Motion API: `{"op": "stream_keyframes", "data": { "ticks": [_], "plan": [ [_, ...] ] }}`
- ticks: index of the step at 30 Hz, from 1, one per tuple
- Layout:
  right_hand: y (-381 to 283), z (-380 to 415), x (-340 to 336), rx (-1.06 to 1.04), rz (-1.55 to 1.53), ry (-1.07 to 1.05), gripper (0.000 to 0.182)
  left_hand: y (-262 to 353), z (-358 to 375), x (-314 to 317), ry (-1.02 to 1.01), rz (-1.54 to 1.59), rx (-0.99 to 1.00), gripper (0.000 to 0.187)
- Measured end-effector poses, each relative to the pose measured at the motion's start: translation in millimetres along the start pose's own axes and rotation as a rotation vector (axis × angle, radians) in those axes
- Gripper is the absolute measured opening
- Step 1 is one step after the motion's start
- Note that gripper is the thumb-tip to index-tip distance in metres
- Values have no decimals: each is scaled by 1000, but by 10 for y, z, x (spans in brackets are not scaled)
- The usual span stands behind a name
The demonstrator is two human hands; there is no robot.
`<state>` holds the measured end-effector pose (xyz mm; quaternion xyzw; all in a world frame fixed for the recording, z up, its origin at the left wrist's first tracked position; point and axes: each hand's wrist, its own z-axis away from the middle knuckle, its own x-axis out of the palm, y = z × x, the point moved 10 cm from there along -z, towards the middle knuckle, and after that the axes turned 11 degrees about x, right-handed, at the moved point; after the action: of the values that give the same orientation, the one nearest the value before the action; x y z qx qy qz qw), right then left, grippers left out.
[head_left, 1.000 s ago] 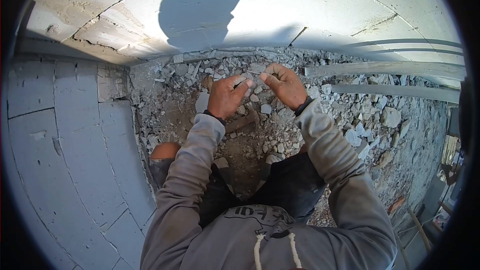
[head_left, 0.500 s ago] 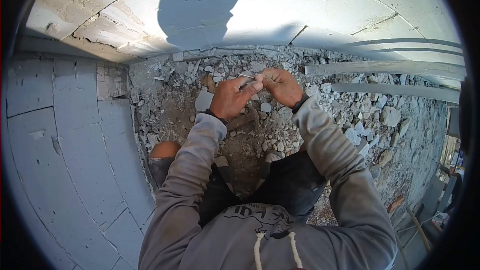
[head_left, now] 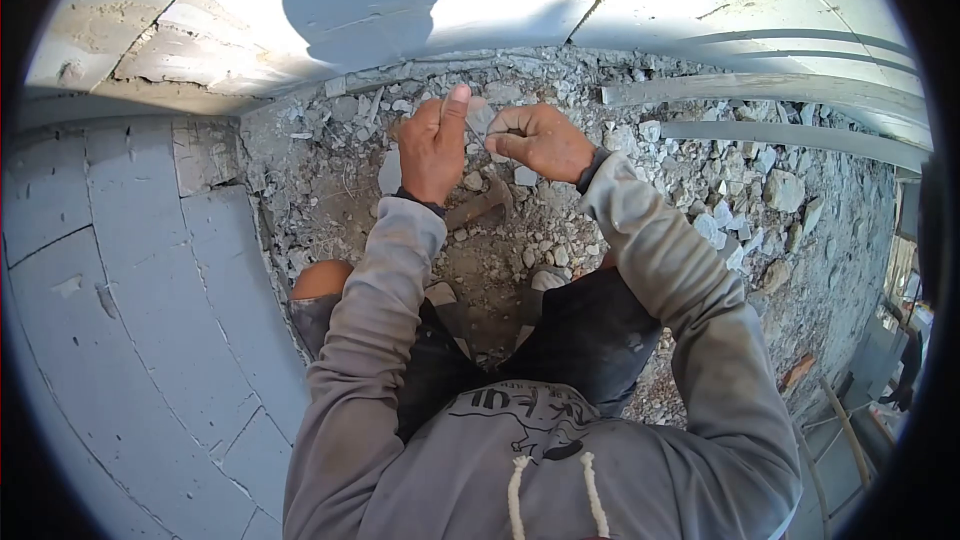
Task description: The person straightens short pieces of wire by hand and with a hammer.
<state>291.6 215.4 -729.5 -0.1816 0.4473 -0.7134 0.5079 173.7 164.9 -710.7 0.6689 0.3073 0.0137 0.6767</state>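
Note:
My left hand [head_left: 432,150] is raised over the rubble by the wall, back toward me, fingers curled and thumb pointing up. A short way to its right, my right hand [head_left: 545,144] has its thumb and forefinger pressed together in a pinch. What either hand holds is too small or hidden to make out. Below the hands, a dusty brown hammer-shaped thing [head_left: 482,206] lies on the ground. A pale flat chunk [head_left: 390,172] rests beside my left wrist.
A pale block wall [head_left: 520,0] rises ahead, with another block wall [head_left: 140,290] on the left. Broken rubble [head_left: 745,210] covers the ground. Two long grey strips [head_left: 790,137] lie at the right, near a larger stone [head_left: 784,190]. Both my shoes [head_left: 548,281] stand in the debris.
My hands were together with a thin pale sliver between the fingers; now they are apart. The left thumb has lifted upward, and the sliver no longer shows clearly. The view has tilted slightly.

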Motion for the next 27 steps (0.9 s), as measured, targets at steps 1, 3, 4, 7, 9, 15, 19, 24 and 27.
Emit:
{"op": "stream_keyframes", "data": {
  "ticks": [1, 3, 4, 7, 9, 15, 19, 24, 27],
  "plan": [
    [-19, 22, 6, -28, -14, -11, 13, 60, 4, 19, -9, 76, -14, 47],
    [12, 24, 49, -29, -6, -82, 14, 47, 9, 63, 12, 127, -46, 48],
    [20, 28, 116, -33, 4, -155, 16, 25, 8, 61, 38, 177, -77, 49],
    [20, 10, 97, -45, -72, -62, 23, -61, 13, 40, 7, 309, -221, 52],
    [11, 11, -49, 15, -15, -13, 26, 15, 30, 36, -4, 312, -231, 52],
    [557, 171, -815, 137, -77, 246, 32, -478, 276, -5, -12, 546, -528, 48],
    [1763, 338, -640, 179, 4, 296, 28, -834, 617, 82, -65, 583, -704, 38],
    [2433, 499, -124, 141, 606, 522, 21, -1065, 1165, 394, -273, 508, -895, 30],
    [2425, 355, 47, 99, 751, 407, 25, -1091, 1355, 550, -445, 402, -905, 27]
  ]
}}
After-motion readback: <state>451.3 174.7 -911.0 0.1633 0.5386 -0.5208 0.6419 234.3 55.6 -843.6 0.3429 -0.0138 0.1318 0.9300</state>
